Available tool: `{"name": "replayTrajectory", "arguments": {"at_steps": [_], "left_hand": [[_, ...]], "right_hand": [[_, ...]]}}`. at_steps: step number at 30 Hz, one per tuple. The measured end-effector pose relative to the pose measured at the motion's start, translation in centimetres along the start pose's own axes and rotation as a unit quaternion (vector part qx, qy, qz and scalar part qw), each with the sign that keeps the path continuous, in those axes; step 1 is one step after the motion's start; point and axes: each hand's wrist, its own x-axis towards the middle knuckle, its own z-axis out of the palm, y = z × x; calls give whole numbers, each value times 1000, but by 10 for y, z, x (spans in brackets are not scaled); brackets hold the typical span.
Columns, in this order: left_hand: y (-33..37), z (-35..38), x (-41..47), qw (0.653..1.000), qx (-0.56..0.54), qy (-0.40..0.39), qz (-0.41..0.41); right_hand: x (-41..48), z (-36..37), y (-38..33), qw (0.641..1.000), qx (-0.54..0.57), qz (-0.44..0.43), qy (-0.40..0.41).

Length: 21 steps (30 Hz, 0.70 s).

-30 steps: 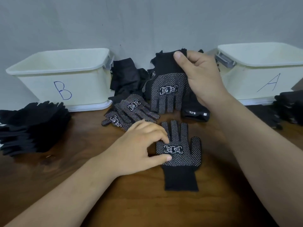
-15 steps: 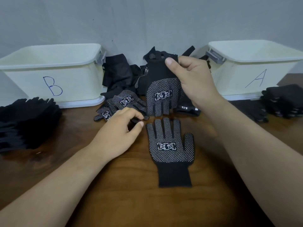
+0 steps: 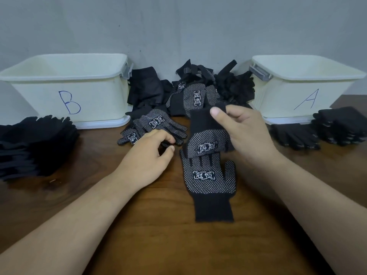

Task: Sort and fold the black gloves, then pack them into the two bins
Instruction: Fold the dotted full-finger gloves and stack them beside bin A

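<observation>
While the flat glove (image 3: 206,183) lies dotted face up on the table (image 3: 158,235), its cuff toward the near edge and its fingers pointing far, a second dotted glove, the held glove (image 3: 206,139), is kept just above and beyond it. The held glove is pinched at its cuff between the thumb and curled fingers of the right hand (image 3: 244,133), so that it hangs cuff up and fingers down, its fingertips overlapping those of the flat glove. Both long axes run near to far, but end against end: it is judged that the held glove must be turned cuff-to-near before the two can be matched and folded.

The left hand (image 3: 145,157) is set low just left of the flat glove's fingertips, its fingers loosely curled with forefinger and thumb close together at the edge of two dotted gloves (image 3: 156,122); whether anything is caught between them cannot be told. This hand is the nearer one for steadying the flat glove.

Bin B (image 3: 95,96) is seen far left and bin A (image 3: 282,100) far right, with a loose heap (image 3: 234,86) of gloves between them; nothing can be seen packed in either bin from this angle
</observation>
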Motion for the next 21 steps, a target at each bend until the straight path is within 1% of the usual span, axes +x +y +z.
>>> {"name": "replayTrajectory", "arguments": {"at_steps": [2, 5, 7, 8, 12, 14, 16, 19, 21], "left_hand": [[-2, 2, 1, 1000, 8, -7, 11], [-2, 1, 2, 1000, 16, -7, 25], [1, 1, 2, 999, 23, -5, 34], [1, 1, 1, 999, 27, -4, 40], [5, 0, -1, 998, 21, -11, 59], [9, 0, -3, 998, 14, -23, 64], [12, 1, -4, 997, 12, -36, 71], [14, 1, -6, 995, 19, -53, 81], [15, 2, -7, 994, 26, -64, 85]], "right_hand": [[-15, -2, 7, 1000, -12, -3, -15], [-33, -13, 8, 998, -19, 5, -65], [-43, -22, 6, 992, 17, 24, -121], [-46, -26, 7, 989, 17, 25, -148], [-57, -42, 13, 973, -39, 6, -226], [-62, -47, 12, 955, -113, -27, -272], [-65, -50, 11, 924, -206, -86, -309], [-61, -53, 10, 893, -274, -148, -324], [-60, -55, 10, 891, -293, -155, -310]]}}
